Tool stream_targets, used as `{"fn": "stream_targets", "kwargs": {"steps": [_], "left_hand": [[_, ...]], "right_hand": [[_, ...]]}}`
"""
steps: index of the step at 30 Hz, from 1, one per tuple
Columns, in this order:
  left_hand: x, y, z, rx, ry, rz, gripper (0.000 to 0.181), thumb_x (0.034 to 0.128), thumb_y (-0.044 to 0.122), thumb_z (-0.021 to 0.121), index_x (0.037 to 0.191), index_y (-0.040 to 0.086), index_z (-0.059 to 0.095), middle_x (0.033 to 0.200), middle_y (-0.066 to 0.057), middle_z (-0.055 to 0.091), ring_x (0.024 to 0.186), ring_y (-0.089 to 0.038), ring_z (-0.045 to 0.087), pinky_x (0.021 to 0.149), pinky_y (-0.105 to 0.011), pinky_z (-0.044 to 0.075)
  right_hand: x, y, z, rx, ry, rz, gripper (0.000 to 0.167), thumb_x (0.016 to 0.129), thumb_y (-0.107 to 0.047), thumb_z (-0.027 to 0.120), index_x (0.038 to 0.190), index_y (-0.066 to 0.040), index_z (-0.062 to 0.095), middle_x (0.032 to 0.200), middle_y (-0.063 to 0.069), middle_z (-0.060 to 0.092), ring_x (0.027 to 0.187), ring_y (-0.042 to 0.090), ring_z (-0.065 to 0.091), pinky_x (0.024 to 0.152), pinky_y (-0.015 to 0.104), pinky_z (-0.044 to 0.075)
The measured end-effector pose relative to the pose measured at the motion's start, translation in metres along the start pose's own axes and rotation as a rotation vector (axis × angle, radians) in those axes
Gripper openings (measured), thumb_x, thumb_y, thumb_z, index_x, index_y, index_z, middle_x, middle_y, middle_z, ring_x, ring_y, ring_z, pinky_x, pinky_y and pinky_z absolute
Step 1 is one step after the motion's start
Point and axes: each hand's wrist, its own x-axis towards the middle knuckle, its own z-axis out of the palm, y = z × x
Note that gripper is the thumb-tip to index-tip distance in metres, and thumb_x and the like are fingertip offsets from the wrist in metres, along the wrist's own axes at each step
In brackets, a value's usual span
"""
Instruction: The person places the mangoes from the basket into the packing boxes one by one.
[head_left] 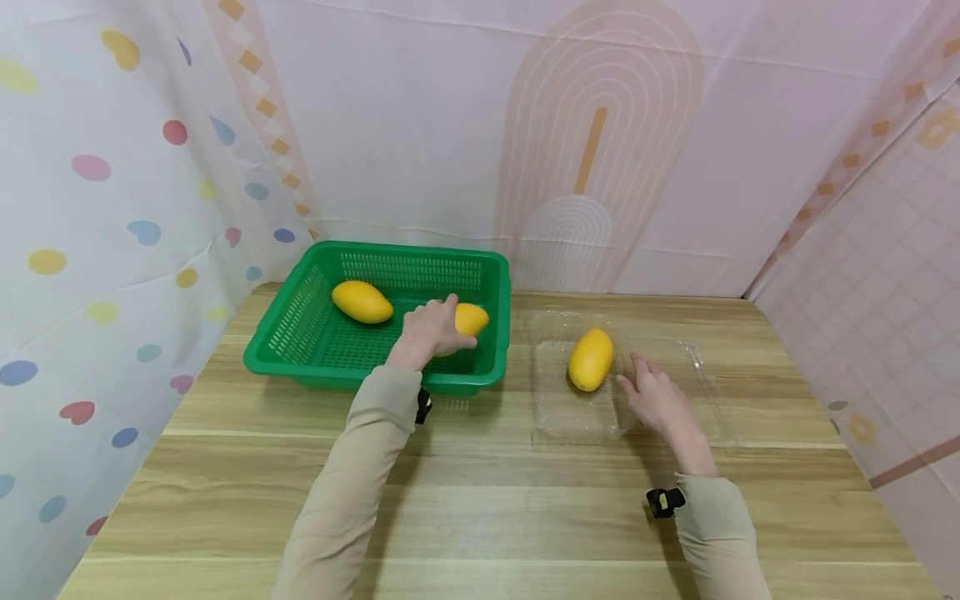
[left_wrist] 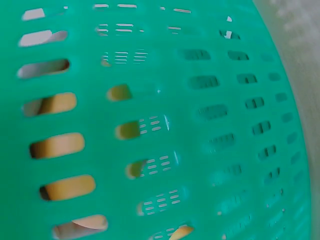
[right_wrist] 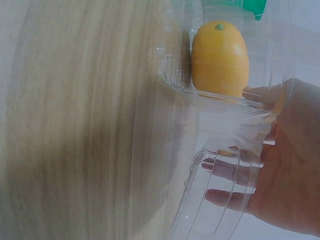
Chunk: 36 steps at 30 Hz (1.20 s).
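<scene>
In the head view a green plastic basket (head_left: 300, 354) stands at the left, with one yellow mango (head_left: 363, 302) lying at its back left. My left hand (head_left: 435, 329) reaches into its right side and grips a second mango (head_left: 471, 319), thumb on the near side. The left wrist view is filled by the slotted basket wall (left_wrist: 170, 100). To the right lies an opened clear plastic clamshell box (head_left: 555, 408); a third mango (head_left: 591, 359) is in its left half. Over the box's middle, beside that mango, my right hand (head_left: 660, 404) has its fingers extended, seemingly touching the plastic.
Everything stands on a wood-grain table (head_left: 510, 517). A patterned curtain (head_left: 420, 125) hangs behind the table's back edge, and further printed cloth (head_left: 892, 275) closes off the right side. The box's other half (head_left: 693, 383) spreads under and beyond the right hand.
</scene>
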Motion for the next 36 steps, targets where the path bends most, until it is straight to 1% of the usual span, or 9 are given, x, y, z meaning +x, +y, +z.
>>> {"fn": "stream_targets", "kwargs": {"steps": [3,6,10,14,17,21,25,30,36], "left_hand": [[-0.001,0.002,-0.001,-0.011,0.049,0.014,0.081,0.08,0.049,0.061,0.143,0.006,0.035,0.111,-0.016,0.061,0.08,-0.029,0.057,0.066,-0.039,0.048],[-0.001,0.004,-0.002,-0.018,0.089,0.026,0.08,0.0804,0.05,0.059,0.143,0.005,0.035,0.111,-0.017,0.061,0.078,-0.029,0.058,0.065,-0.039,0.049],[-0.002,0.011,-0.006,-0.024,0.124,0.04,0.081,0.0811,0.051,0.057,0.143,0.005,0.034,0.111,-0.017,0.061,0.078,-0.029,0.058,0.065,-0.039,0.05],[-0.006,0.021,-0.012,-0.033,0.147,0.054,0.08,0.0812,0.052,0.056,0.143,0.005,0.035,0.108,-0.016,0.061,0.075,-0.028,0.057,0.062,-0.037,0.049],[-0.009,0.03,-0.015,-0.033,0.149,0.065,0.08,0.0816,0.052,0.057,0.142,0.004,0.036,0.106,-0.015,0.061,0.074,-0.027,0.057,0.06,-0.035,0.048],[-0.012,0.041,-0.019,-0.019,0.139,0.076,0.08,0.0823,0.051,0.056,0.143,0.004,0.035,0.107,-0.015,0.062,0.075,-0.026,0.058,0.061,-0.035,0.049],[-0.016,0.054,-0.021,-0.012,0.148,0.092,0.077,0.0822,0.049,0.057,0.142,0.005,0.036,0.104,-0.013,0.062,0.075,-0.026,0.057,0.061,-0.034,0.048],[-0.017,0.07,-0.019,-0.02,0.16,0.114,0.074,0.0824,0.049,0.057,0.139,0.005,0.039,0.1,-0.011,0.062,0.074,-0.025,0.057,0.059,-0.032,0.047],[-0.017,0.089,-0.011,-0.027,0.161,0.122,0.077,0.0823,0.051,0.06,0.14,0.005,0.038,0.104,-0.012,0.063,0.074,-0.024,0.058,0.061,-0.033,0.05]], "right_hand": [[0.0,0.0,0.0,0.006,-0.006,0.001,0.06,0.102,-0.029,0.038,0.148,0.005,0.02,0.148,0.032,0.029,0.133,0.05,0.034,0.106,0.061,0.031],[0.0,0.0,0.0,0.008,-0.009,0.001,0.06,0.102,-0.029,0.038,0.148,0.005,0.02,0.148,0.032,0.029,0.133,0.05,0.034,0.107,0.061,0.031],[0.0,0.0,0.0,0.005,-0.001,-0.002,0.059,0.102,-0.028,0.038,0.148,0.006,0.021,0.147,0.032,0.03,0.132,0.05,0.035,0.107,0.061,0.031],[0.0,0.001,-0.001,0.001,0.004,-0.006,0.059,0.102,-0.028,0.038,0.147,0.007,0.021,0.147,0.032,0.031,0.132,0.051,0.035,0.106,0.061,0.032],[0.0,0.001,-0.001,0.003,0.001,-0.006,0.06,0.102,-0.029,0.038,0.148,0.006,0.02,0.147,0.032,0.03,0.132,0.05,0.035,0.106,0.061,0.031],[0.0,0.001,0.0,0.006,-0.002,-0.005,0.06,0.102,-0.029,0.038,0.148,0.006,0.02,0.148,0.031,0.029,0.133,0.05,0.034,0.107,0.06,0.031],[0.0,0.001,0.001,0.005,0.003,-0.007,0.059,0.102,-0.028,0.038,0.148,0.006,0.021,0.148,0.031,0.029,0.133,0.05,0.034,0.107,0.06,0.031],[-0.001,0.0,0.0,-0.002,0.011,-0.015,0.058,0.102,-0.027,0.038,0.147,0.007,0.022,0.147,0.032,0.03,0.132,0.05,0.035,0.107,0.06,0.031],[-0.001,0.0,0.001,-0.005,0.018,-0.022,0.058,0.102,-0.026,0.039,0.146,0.007,0.023,0.146,0.033,0.032,0.131,0.051,0.036,0.107,0.061,0.031]]}}
